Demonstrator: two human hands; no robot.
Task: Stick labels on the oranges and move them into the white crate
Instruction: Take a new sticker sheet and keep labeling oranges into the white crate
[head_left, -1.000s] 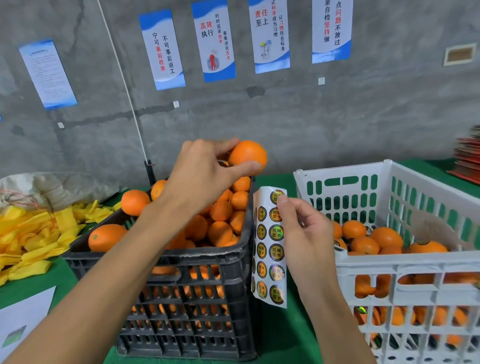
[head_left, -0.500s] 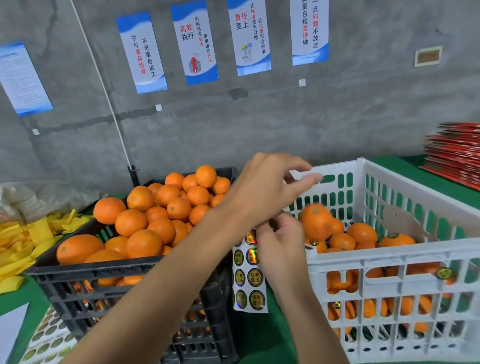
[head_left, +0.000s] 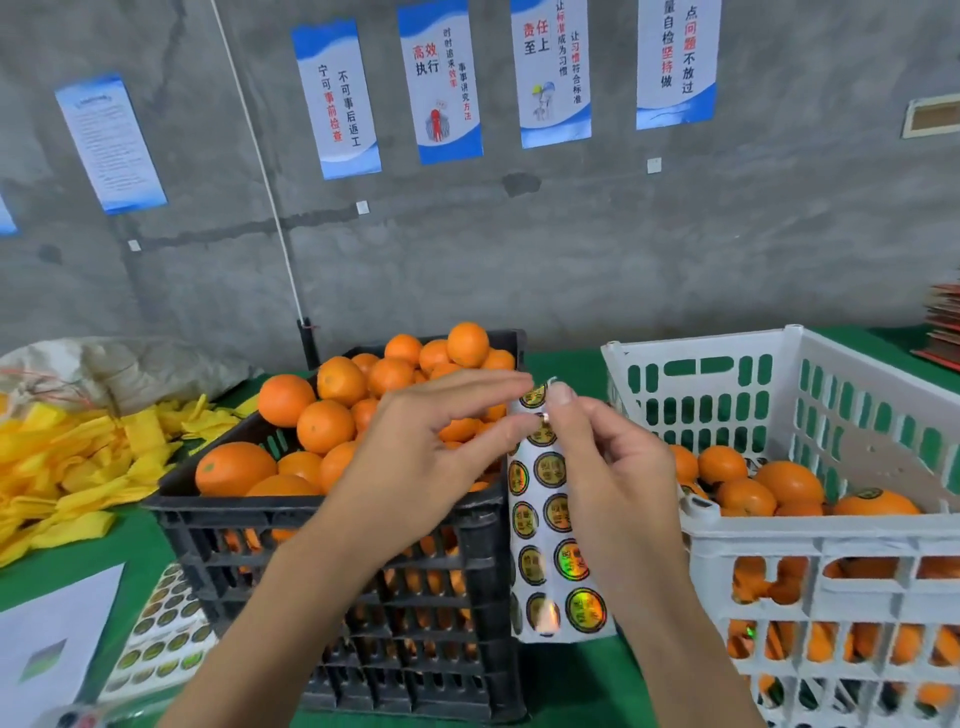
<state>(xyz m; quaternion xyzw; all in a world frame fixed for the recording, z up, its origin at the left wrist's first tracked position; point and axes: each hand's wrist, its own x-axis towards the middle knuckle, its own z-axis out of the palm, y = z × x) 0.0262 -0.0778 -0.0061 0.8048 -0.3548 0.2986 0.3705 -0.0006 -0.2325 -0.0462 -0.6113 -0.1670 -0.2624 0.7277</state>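
Oranges (head_left: 332, 426), round and unlabelled, filled the black slatted plastic crate (head_left: 332, 525) at the green table's middle, with labelled ones in the white plastic crate (head_left: 810, 535) towards its right edge. Between them the right hand (head_left: 618, 488) pinched a white sheet of round gold stickers (head_left: 556, 540) at its top, while the left hand (head_left: 431, 447) picked at a sticker there. Peeling seemed underway; next, an orange needed fetching.

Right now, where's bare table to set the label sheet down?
Free: green strip between black crate and white crate, under the hanging sheet; green patch between yellow scraps and white paper. Crowded: front left, spare sheets beside the black crate.
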